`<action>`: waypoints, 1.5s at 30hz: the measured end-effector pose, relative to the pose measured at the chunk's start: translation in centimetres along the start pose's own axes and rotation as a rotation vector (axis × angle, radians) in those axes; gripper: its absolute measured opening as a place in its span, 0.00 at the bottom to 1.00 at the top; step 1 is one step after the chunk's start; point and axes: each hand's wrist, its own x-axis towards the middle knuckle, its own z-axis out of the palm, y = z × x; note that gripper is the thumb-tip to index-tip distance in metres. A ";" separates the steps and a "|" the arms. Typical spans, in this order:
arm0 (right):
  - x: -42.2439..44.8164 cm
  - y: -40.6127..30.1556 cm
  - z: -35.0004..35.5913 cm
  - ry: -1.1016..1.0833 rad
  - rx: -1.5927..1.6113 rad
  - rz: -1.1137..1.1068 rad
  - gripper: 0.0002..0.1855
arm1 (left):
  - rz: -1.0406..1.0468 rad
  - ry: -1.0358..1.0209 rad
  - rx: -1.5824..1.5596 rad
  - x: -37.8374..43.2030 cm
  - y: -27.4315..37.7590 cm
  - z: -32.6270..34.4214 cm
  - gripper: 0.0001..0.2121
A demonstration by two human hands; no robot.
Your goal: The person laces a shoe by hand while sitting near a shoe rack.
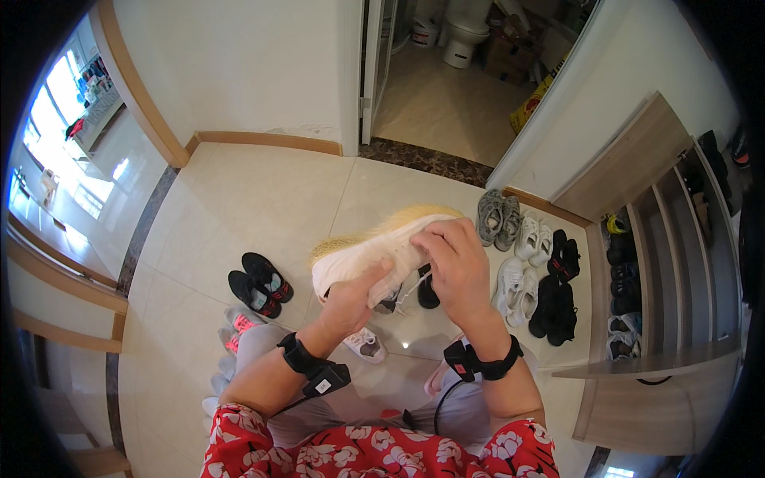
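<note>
A white shoe with a yellowed sole is held up before me, turned on its side. My left hand grips its lower side, thumb lying across the upper. At its right end my right hand presses bent fingers against the white upper and hides part of it. A white shoelace dangles between the hands. On the floor below sits another white shoe. Behind the held shoe, a black shoe is partly covered.
Black shoes and grey sneakers with pink laces are at the left. Grey shoes, white sneakers and black shoes stand at the right, beside an open shoe cabinet. A doorway with a dark stone threshold lies ahead.
</note>
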 end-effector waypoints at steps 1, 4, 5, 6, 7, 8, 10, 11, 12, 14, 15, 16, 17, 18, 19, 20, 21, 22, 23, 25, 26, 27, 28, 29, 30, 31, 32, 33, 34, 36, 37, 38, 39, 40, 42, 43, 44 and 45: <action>0.0 0.1 0.0 -0.024 -0.001 0.007 0.13 | 0.000 0.001 0.000 0.1 0.1 -0.1 0.16; -0.2 0.3 -0.4 -0.096 -0.027 0.010 0.11 | -0.093 -0.043 -0.024 0.2 0.3 -0.3 0.15; -0.2 0.4 -0.5 -0.144 -0.052 0.007 0.11 | -0.124 -0.035 -0.046 0.1 0.4 -0.2 0.15; -0.2 0.3 -0.6 -0.145 -0.052 0.008 0.11 | -0.156 -0.027 -0.069 0.1 0.4 0.0 0.15; -0.2 0.2 -0.6 -0.150 -0.045 0.004 0.11 | -0.157 -0.026 -0.069 0.1 0.5 0.1 0.15; -0.2 0.2 -0.6 -0.155 -0.037 0.001 0.11 | -0.157 0.025 -0.080 0.1 0.5 0.4 0.15; -0.3 0.0 -0.5 -0.169 -0.035 0.006 0.11 | -0.158 0.076 -0.091 0.3 0.5 0.5 0.14; -0.4 0.0 -0.5 -0.182 -0.033 0.011 0.11 | -0.188 0.110 -0.104 0.5 0.4 0.4 0.14; -0.6 0.0 -0.4 -0.182 -0.034 0.011 0.11 | -0.218 0.141 -0.118 0.8 0.3 0.3 0.14; -0.9 0.3 -0.1 -0.218 -0.056 0.005 0.11 | -0.239 0.170 -0.084 1.0 -0.7 -0.2 0.13; -1.2 0.4 0.1 -0.220 -0.056 0.005 0.11 | -0.260 0.202 -0.053 1.1 -1.0 -0.2 0.12; -1.4 0.6 0.2 -0.281 -0.073 0.017 0.10 | -0.261 0.203 -0.055 1.1 -1.1 -0.3 0.12; -1.6 0.7 0.3 -0.341 -0.090 0.028 0.10 | -0.298 0.210 -0.073 1.1 -1.0 -0.4 0.12; -1.7 0.7 0.3 -0.342 -0.089 0.029 0.10 | -0.336 0.218 -0.089 1.1 -0.8 -0.4 0.11; -1.7 0.7 0.3 -0.374 -0.097 0.042 0.10 | -0.337 0.219 -0.090 1.1 -0.8 -0.4 0.11; -1.8 0.7 0.2 -0.407 -0.106 0.055 0.10 | -0.356 0.223 -0.076 1.1 -0.7 -0.5 0.11; -1.9 0.7 0.3 -0.408 -0.105 0.054 0.10 | -0.373 0.227 -0.063 1.0 -0.6 -0.5 0.11; -2.0 0.8 0.4 -0.392 -0.094 0.056 0.10 | -0.372 0.229 -0.064 1.0 -0.5 -0.6 0.11; -2.0 0.8 0.5 -0.376 -0.083 0.058 0.09 | -0.381 0.201 -0.067 1.1 -0.3 -0.7 0.10; -2.0 0.8 0.5 -0.375 -0.088 0.061 0.09 | -0.391 0.174 -0.071 1.2 -0.3 -0.8 0.10; -2.0 0.7 0.4 -0.372 -0.093 0.065 0.09 | -0.395 0.195 -0.068 1.2 -0.5 -0.9 0.10; -2.0 0.7 0.4 -0.373 -0.094 0.064 0.09 | -0.399 0.216 -0.066 1.3 -0.6 -0.9 0.10; -2.0 0.7 0.3 -0.385 -0.096 0.064 0.09 | -0.398 0.215 -0.067 1.3 -0.6 -1.0 0.10; -2.0 0.7 0.3 -0.397 -0.098 0.064 0.09 | -0.408 0.207 -0.088 1.4 -0.7 -1.2 0.11; -2.0 0.7 0.2 -0.398 -0.098 0.062 0.09 | -0.417 0.199 -0.109 1.4 -0.7 -1.3 0.11; -2.1 0.6 0.2 -0.397 -0.102 0.061 0.09 | -0.416 0.200 -0.111 1.4 -0.7 -1.3 0.11; -2.1 0.6 0.1 -0.396 -0.106 0.059 0.09 | -0.431 0.196 -0.077 1.3 -0.7 -1.3 0.12; -2.2 0.5 0.2 -0.397 -0.105 0.058 0.09 | -0.446 0.192 -0.042 1.3 -0.7 -1.4 0.12; -2.3 0.5 0.2 -0.399 -0.098 0.062 0.09 | -0.445 0.194 -0.043 1.3 -0.6 -1.4 0.12; -2.4 0.4 0.2 -0.403 -0.093 0.065 0.09 | -0.451 0.209 -0.008 1.2 -0.5 -1.4 0.16; -2.4 0.4 0.3 -0.394 -0.091 0.071 0.09 | -0.452 0.208 -0.009 1.1 -0.4 -1.3 0.16; -2.5 0.4 0.3 -0.386 -0.089 0.076 0.09 | -0.458 0.247 0.007 1.2 -0.3 -1.1 0.16; -2.5 0.4 0.3 -0.387 -0.090 0.076 0.09 | -0.463 0.285 0.024 1.2 -0.2 -1.0 0.16; -2.5 0.4 0.3 -0.385 -0.091 0.074 0.10 | -0.463 0.285 0.023 1.1 -0.1 -0.9 0.16; -2.6 0.3 0.3 -0.386 -0.093 0.072 0.10 | -0.469 0.279 0.004 1.0 -0.1 -1.0 0.15; -2.6 0.2 0.2 -0.377 -0.089 0.068 0.10 | -0.468 0.281 0.002 1.0 -0.1 -1.1 0.15; -2.6 0.1 0.2 -0.369 -0.085 0.063 0.10 | -0.452 0.274 0.002 1.0 -0.2 -1.2 0.15; -2.6 -0.1 0.1 -0.371 -0.085 0.063 0.10 | -0.436 0.267 0.003 1.0 -0.3 -1.3 0.14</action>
